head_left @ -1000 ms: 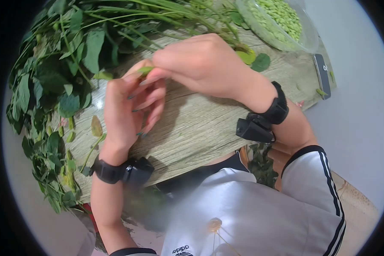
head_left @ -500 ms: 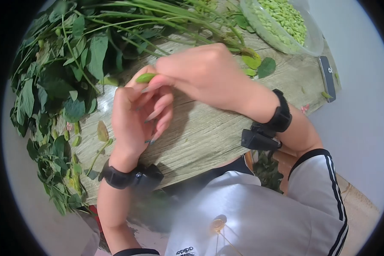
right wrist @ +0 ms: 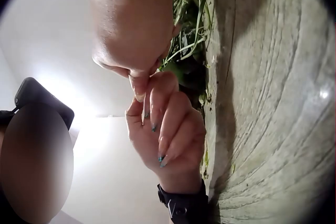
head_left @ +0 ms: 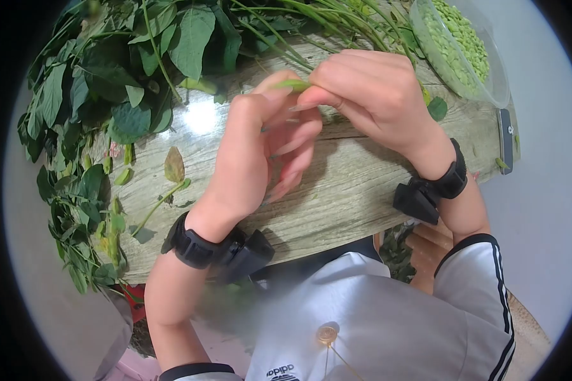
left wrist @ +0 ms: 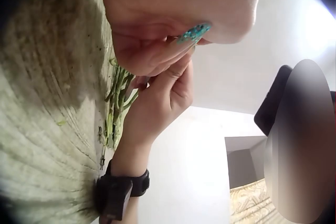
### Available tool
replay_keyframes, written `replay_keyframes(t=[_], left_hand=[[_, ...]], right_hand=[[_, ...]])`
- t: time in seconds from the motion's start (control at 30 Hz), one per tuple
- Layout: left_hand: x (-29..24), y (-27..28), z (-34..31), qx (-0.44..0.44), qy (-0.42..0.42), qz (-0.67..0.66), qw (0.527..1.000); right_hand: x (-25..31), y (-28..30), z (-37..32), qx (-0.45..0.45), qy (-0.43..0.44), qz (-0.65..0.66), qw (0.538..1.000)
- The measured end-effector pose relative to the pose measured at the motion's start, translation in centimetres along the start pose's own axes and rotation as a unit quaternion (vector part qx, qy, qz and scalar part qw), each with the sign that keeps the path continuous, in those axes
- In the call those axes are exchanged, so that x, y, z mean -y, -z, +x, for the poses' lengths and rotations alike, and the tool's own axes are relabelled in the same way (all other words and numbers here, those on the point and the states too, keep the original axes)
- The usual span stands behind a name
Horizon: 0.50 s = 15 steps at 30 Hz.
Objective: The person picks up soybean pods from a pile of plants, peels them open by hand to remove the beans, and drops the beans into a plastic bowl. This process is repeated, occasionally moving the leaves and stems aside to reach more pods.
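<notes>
A small green bean pod [head_left: 292, 84] is held up between the two hands, over the table. My left hand [head_left: 251, 149] pinches one end between thumb and index finger, its other fingers loosely bent. At the other end, the thumb and curled fingers of my right hand [head_left: 378, 95] grip the pod. In the left wrist view, the right hand [left wrist: 152, 106] meets the left at the fingertips and the pod is mostly hidden. Teal-tipped nails show on the left hand [right wrist: 176, 134] in the right wrist view.
Leafy bean stalks [head_left: 102, 82] cover the back and left of the wood-grain table [head_left: 337, 184]. A clear plastic container [head_left: 503, 89] with shelled green beans stands at the back right, near a dark phone-like object [head_left: 506, 143]. Several loose pods [head_left: 123, 176] and a yellowed leaf [head_left: 174, 164] lie left.
Both hands have moved to the right over the table, the pod still between them. The head view has also shifted, so the table's things appear further right.
</notes>
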<state>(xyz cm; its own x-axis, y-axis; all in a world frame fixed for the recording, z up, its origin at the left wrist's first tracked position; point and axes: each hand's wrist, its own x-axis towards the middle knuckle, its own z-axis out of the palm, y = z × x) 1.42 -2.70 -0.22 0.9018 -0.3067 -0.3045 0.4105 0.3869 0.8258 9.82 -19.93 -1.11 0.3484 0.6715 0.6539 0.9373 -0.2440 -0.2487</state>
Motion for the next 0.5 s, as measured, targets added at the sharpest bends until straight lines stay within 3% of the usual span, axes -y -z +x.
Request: replay_keyframes(t=[0.5], left_hand=[[-0.29,-0.27,-0.08,0.015,0.012,-0.009,1.000]], right_hand=[[0.25,0.81,0.18,0.010,0.011,-0.011,1.000]])
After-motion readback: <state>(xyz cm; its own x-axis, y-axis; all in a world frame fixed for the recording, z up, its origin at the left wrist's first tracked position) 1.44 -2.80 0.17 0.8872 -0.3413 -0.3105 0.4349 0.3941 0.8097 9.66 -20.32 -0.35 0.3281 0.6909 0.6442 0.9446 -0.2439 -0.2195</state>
